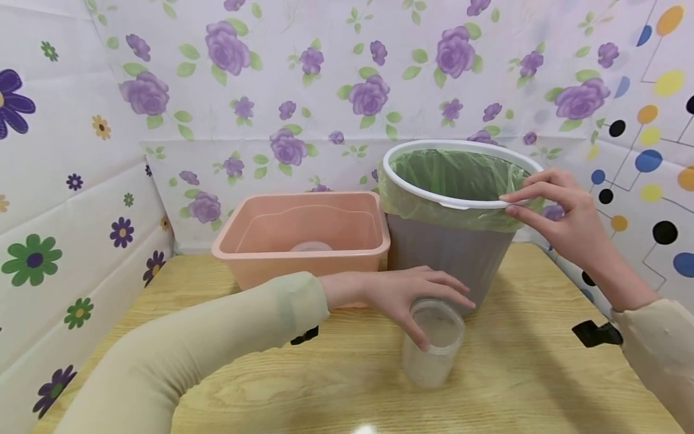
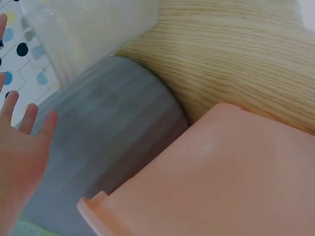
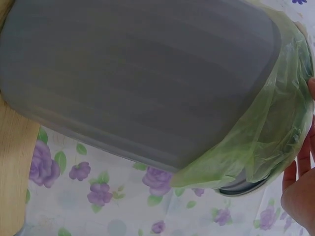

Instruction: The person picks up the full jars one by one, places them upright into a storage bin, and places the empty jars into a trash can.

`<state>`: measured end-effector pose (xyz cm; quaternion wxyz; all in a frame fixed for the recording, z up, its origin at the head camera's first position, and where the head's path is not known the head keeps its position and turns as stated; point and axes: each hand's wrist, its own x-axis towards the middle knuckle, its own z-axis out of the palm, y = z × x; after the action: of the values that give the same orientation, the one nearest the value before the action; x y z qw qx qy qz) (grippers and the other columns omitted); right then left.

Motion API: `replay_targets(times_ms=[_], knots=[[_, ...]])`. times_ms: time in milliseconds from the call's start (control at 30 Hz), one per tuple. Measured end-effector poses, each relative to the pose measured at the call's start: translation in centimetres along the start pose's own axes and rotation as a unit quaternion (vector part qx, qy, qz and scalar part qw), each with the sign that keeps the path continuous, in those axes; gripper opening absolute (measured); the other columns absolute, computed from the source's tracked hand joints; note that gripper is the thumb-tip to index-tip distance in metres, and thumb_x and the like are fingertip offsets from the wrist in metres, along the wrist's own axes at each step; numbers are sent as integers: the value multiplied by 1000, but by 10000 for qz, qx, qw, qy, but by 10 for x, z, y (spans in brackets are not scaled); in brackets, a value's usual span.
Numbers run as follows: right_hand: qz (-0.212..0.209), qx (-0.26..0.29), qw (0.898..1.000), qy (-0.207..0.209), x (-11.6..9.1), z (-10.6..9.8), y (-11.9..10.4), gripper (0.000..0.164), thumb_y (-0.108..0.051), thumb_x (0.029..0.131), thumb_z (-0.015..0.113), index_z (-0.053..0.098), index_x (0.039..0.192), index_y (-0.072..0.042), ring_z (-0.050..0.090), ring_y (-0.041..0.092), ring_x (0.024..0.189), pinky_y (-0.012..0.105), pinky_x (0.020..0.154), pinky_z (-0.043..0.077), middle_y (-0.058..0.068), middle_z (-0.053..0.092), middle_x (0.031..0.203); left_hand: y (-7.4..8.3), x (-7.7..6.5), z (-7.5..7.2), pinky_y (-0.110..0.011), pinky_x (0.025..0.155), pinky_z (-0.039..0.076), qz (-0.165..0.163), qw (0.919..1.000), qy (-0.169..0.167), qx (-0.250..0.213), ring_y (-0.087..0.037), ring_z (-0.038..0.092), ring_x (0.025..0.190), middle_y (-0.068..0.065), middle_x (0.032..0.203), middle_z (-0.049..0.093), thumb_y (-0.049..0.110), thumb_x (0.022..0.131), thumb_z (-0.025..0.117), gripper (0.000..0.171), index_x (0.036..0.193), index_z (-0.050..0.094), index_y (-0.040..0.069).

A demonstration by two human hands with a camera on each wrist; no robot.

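A grey trash bin (image 1: pixel 450 253) stands on the table, lined with a thin green bag (image 1: pixel 401 199) under a white rim ring (image 1: pixel 412 187). Thumb and fingers of my right hand (image 1: pixel 566 214) pinch that rim on its right side; in the right wrist view only part of the hand (image 3: pixel 301 187) shows. In front of the bin is a clear plastic jar (image 1: pixel 428 367). Over the jar's top spreads my left hand (image 1: pixel 406 295), thumb on the near side and fingers on the far side. Straight, parted fingers (image 2: pixel 47 127) show beyond the jar's mouth in the left wrist view.
A pink plastic basin (image 1: pixel 303 259) stands left of the bin, close beside it, with a pale round shape on its inside. Wood-patterned table (image 1: pixel 325 386) lies beneath everything. Flower-printed cloth (image 1: pixel 303 90) hangs behind, with patterned sheets on both sides.
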<state>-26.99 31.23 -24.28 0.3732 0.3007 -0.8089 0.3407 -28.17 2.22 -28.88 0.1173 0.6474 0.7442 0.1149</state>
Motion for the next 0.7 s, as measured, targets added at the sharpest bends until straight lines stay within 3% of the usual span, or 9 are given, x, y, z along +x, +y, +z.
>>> replay_targets(times_ms=[367,700], knots=[[-45,69,10000,37,0,1,0,26,18,74,74,74,95,3,44,-1,110,19,94,30,-23,54,105,-14,3,12,-21,112,30,-353,9985,-344,-233,-11,38,138,0,152,44,38,79,83,81,149,45,23],[-6,57,10000,64,0,1,1,26,18,74,74,74,95,3,44,0,111,19,94,30,-23,54,106,-19,1,18,-19,109,37,-402,9966,-224,-679,-9,42,137,3,148,46,34,80,83,78,148,47,24]])
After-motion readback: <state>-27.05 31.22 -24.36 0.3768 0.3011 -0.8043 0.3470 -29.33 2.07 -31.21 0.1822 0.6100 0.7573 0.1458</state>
